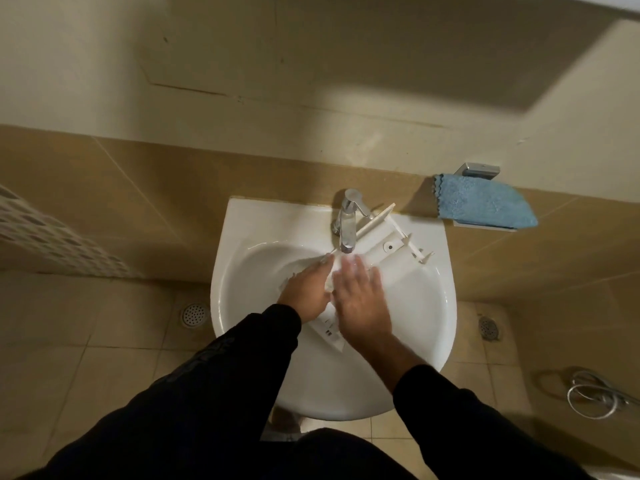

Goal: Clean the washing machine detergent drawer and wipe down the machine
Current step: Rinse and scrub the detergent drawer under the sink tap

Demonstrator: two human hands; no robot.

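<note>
Two hands are working inside the white sink [433, 306] right now, under the chrome tap [348, 223], and there is not much room in there. The basin's curved wall is closing in on both sides, while the bowl is lying more open on the right of the hands than on the left. The left hand [306, 294] is lying low over a white plastic drawer piece [329, 329], fingers stretched toward the spout; whether they are curling round the piece I cannot tell, since the hand is covering it. The right hand [360, 299] is spreading flat, fingers straight and blurred, pressing on top of that same piece just beside the left, fingertips right below the spout. The piece is sitting between and under the hands, one printed corner poking out toward the near rim. A second white part, the drawer frame [388, 237], is leaning on the back ledge of the sink just right of the tap, its far end touching the tiled wall, well clear of both hands. Out on the right a blue cloth [485, 202] is draped over a wall holder [479, 169]. On the floor, a drain [194, 315] is sitting left of the sink, another drain [489, 328] right, and a coiled hose [588, 396] is lying far right.
</note>
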